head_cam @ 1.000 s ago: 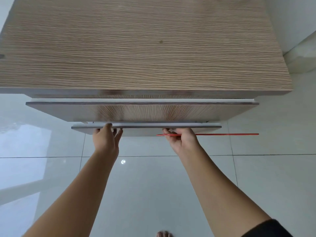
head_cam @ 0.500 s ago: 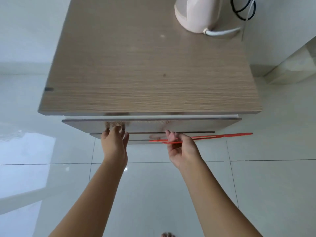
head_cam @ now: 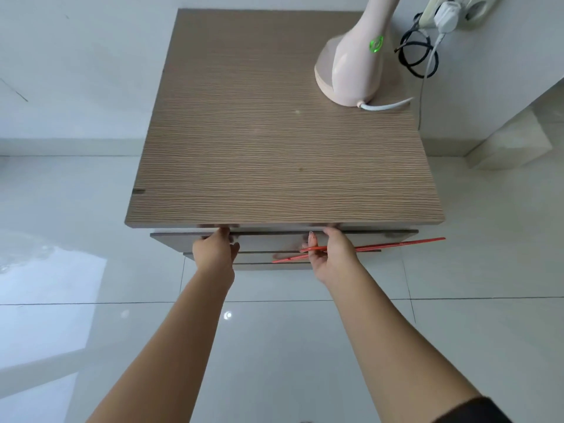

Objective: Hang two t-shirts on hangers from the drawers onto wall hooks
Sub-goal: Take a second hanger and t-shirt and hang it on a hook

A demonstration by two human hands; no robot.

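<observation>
A wooden drawer cabinet (head_cam: pixel 274 148) stands below me, seen from above. My left hand (head_cam: pixel 215 254) grips the upper edge of the top drawer front (head_cam: pixel 268 241), its fingertips tucked under the cabinet top. My right hand (head_cam: pixel 332 257) holds a thin red hanger (head_cam: pixel 396 245) that sticks out to the right, and its fingers also reach the same drawer edge. The top drawer juts out only slightly. A lower drawer front (head_cam: pixel 259 265) shows beneath it. No t-shirt is visible.
A pale pink appliance base (head_cam: pixel 351 71) with a green light sits on the cabinet's back right corner, its white cord running to a wall socket (head_cam: pixel 442 13). A coiled black cable (head_cam: pixel 415 56) hangs beside it. Glossy white floor tiles (head_cam: pixel 91 239) surround the cabinet.
Both hands rose from a lower drawer's edge to the top drawer's edge. The lower drawers stick out less than before. The view pulled back and now shows the whole cabinet top.
</observation>
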